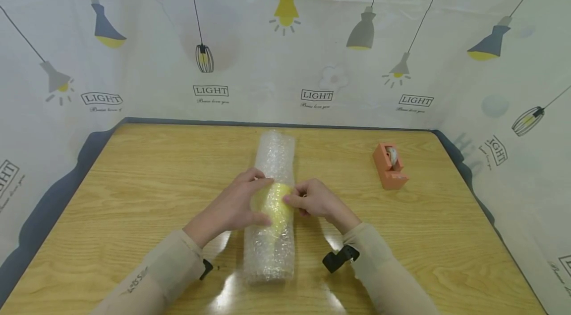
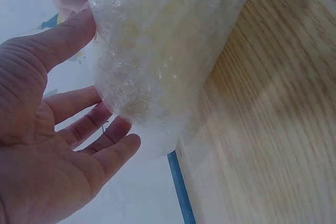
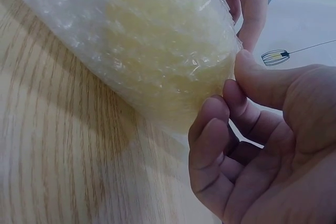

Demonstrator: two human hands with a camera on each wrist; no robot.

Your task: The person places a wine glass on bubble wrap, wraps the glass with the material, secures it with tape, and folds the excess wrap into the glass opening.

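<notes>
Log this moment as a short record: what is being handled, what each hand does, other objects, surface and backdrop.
Handled: bubble wrap, lying lengthwise away from the person
Inside: yellow item, blurred by the wrap; identity unclear
Left hand: touches the wrap's left side, thumb and fingers apart
Right hand: pinches the wrap at its right side
Other object: orange tape dispenser, farther right, untouched
Surface: wood-grain table
Backdrop: pale sheet printed with hanging lamps

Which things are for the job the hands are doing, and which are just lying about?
In the job:
bubble wrap, pinched by the right hand and touched by the left hand
yellow thing inside it

Lying about:
orange tape dispenser, untouched, though it may belong too
</notes>
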